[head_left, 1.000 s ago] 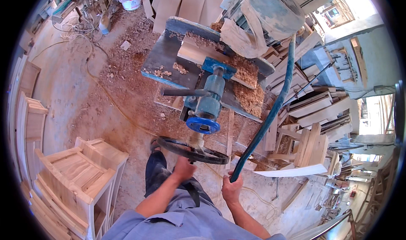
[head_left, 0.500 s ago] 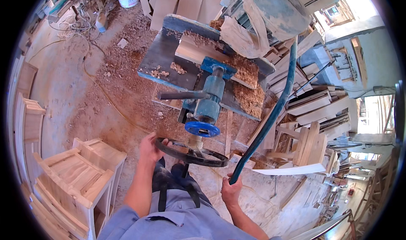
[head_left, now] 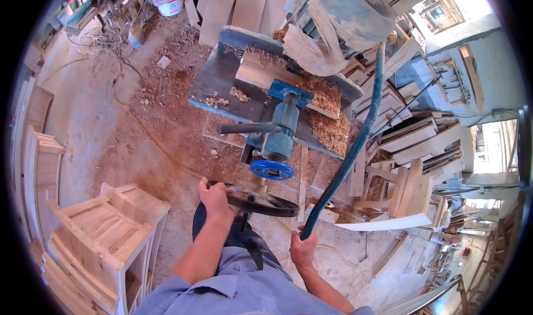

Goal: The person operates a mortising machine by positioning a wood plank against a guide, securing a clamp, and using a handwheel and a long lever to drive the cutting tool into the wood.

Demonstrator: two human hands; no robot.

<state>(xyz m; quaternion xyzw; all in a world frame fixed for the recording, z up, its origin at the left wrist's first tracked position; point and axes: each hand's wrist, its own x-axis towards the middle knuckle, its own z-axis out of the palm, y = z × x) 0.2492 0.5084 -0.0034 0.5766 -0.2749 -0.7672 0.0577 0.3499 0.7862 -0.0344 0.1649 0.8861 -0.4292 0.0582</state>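
My left hand is closed around the left side of a black handwheel at waist height. In my right hand is the lower end of a long, curved teal lever, which runs up beside a motor-driven woodworking machine. Beyond the wheel stands a teal screw clamp with a smaller blue handwheel and a grey bar handle. Its blue plate sits against a pale wooden workpiece on the machine's dark metal table. Wood shavings are heaped around the workpiece.
The dusty motor housing rises behind the table. Wooden cabinet-like pieces stand close on my left. Stacked boards and a wooden frame lie to the right. A yellowish hose crosses the shavings-strewn floor; white buckets stand far off.
My left hand has shifted rightward on the black handwheel, its forearm now angled further inward. My right hand keeps its hold on the lever. The whole view has shifted slightly.
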